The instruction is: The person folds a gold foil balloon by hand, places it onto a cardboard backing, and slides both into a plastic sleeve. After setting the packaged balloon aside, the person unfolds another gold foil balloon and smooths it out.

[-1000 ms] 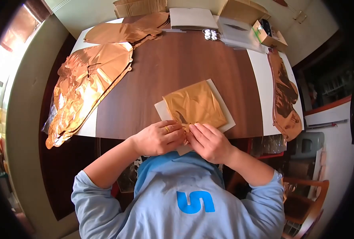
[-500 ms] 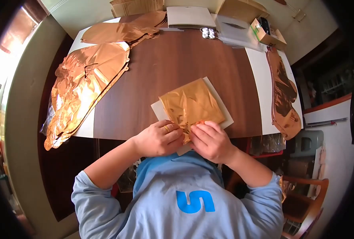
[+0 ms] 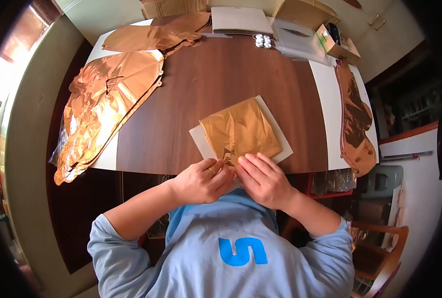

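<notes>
A folded sheet of shiny copper-gold foil [image 3: 243, 128] lies on a pale square card [image 3: 275, 130] at the table's front edge. My left hand [image 3: 204, 181] is curled, its fingers pinching the foil's near left corner. Beside it my right hand [image 3: 264, 180] rests on the near edge of the foil, fingers together and fairly straight, pressing it down. The two hands almost touch. The part of the foil under the fingers is hidden.
Large copper foil pieces [image 3: 112, 94] cover the left of the brown table [image 3: 196, 89]. More foil [image 3: 352, 116] lies at the right. At the back are a white box [image 3: 241, 21], small white rolls [image 3: 262, 41], clear plastic sheets [image 3: 298, 39] and an open carton [image 3: 337, 44].
My right hand's fingers have straightened and now lie flatter on the foil. My left hand has shifted slightly down and stays curled at the near edge.
</notes>
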Demonstrator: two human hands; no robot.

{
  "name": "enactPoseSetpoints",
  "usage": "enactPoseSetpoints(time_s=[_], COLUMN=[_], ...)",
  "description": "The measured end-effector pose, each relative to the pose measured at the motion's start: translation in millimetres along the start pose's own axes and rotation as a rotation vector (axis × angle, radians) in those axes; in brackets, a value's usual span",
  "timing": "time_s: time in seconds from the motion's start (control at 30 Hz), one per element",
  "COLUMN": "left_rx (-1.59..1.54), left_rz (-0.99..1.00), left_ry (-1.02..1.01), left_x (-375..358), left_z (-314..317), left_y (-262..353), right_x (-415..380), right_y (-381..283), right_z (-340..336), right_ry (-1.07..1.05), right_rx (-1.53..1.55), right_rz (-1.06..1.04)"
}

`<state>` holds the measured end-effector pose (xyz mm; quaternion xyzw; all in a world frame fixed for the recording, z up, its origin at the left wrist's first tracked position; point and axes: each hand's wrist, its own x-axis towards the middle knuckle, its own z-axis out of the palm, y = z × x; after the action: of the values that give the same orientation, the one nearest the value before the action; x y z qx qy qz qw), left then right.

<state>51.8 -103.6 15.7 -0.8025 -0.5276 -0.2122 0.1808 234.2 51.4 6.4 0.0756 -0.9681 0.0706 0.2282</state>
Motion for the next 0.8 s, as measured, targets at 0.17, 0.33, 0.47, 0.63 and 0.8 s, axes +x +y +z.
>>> enactPoseSetpoints(time_s=[0.17,0.33,0.47,0.63,0.8], left_rx=[-0.016,0.000,-0.008,-0.006,0.003], left_rz=[0.050,0.011,-0.068,-0.051,-0.029], left_ry=[0.058,0.091,0.056,0.012,-0.018], left_x=[0,2,-3,-8,-4], left_z=[-1,-5,-2,2,-3], left_y=[-8,-10,-21,-23,-26], right_x=[7,15,16,16,17], right_y=[1,9,14,19,18], right_z=[2,2,2,6,4], right_ry=[0.109,0.156,0.155,0.161,0.157], right_rx=[-0.012,-0.065,-0.095,-0.130,-0.112], right_rz=[0.014,-0.104,-0.183,-0.208,-0.208])
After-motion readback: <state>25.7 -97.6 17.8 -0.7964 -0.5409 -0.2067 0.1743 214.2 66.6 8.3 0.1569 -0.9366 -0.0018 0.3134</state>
